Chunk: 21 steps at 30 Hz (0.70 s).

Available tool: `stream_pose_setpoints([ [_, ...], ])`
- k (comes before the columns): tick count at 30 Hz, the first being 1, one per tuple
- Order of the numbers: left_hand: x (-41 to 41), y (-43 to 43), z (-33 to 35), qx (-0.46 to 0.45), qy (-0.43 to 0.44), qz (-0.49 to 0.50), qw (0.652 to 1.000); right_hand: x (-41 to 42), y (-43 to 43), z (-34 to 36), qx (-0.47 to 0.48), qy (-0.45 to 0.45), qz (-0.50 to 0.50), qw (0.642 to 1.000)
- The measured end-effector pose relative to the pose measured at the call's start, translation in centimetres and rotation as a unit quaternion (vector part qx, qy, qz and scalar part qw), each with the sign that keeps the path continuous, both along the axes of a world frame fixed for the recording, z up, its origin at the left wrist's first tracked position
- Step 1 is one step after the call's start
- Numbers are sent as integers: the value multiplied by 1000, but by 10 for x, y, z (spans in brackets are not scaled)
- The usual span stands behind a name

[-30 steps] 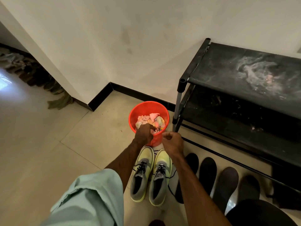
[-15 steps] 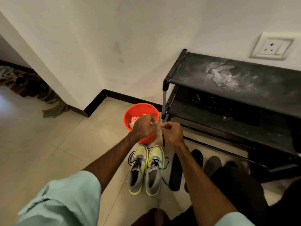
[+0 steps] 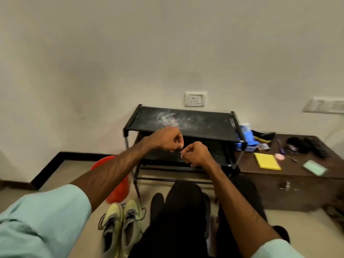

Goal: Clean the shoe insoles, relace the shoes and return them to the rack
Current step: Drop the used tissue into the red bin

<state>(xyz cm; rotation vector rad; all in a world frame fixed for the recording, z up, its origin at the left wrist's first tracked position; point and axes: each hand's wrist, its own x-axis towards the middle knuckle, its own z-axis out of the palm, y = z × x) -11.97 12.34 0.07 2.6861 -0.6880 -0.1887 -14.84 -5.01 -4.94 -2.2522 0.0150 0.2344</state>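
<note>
Left grip (image 3: 165, 138) and right grip (image 3: 195, 154) are clenched in front of the rack (image 3: 204, 125), pinching what looks like a dark lace (image 3: 179, 150) between them. The shoes (image 3: 113, 218) stand on the floor beside the bucket (image 3: 119, 192). Such a thin pinch could slip and drop the lace.

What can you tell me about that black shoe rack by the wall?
The shoe rack is black: dark, fabric-like shelves stretched between bars, on thin grey poles. Its top shelf shows whitish dusty smears. It stands upright on the floor against the wall, below a socket, between an orange bucket and a low brown cabinet. The left hand and right hand, pinching a dark lace, are raised before it.
</note>
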Motion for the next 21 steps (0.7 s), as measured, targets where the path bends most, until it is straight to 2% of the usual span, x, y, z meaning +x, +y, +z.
stream_pose_setpoints([
  [6,-15,-135,35,37,-47,-76,995,-24,-128,35,-52,-11,-96,994],
  [11,-31,-233,9,51,-60,-87,993,-39,-220,16,-97,13,-189,977],
  [14,-39,-278,-25,47,-17,-92,994,-40,-265,-20,-131,83,-195,968],
  [16,-45,-307,-55,50,25,-80,995,-40,-296,-48,-130,165,-175,962],
  [19,-56,-340,-98,29,85,-60,994,-52,-332,-80,-88,308,-153,935],
  [21,-63,-360,-126,17,129,-34,991,-61,-353,-108,-64,352,-152,921],
])
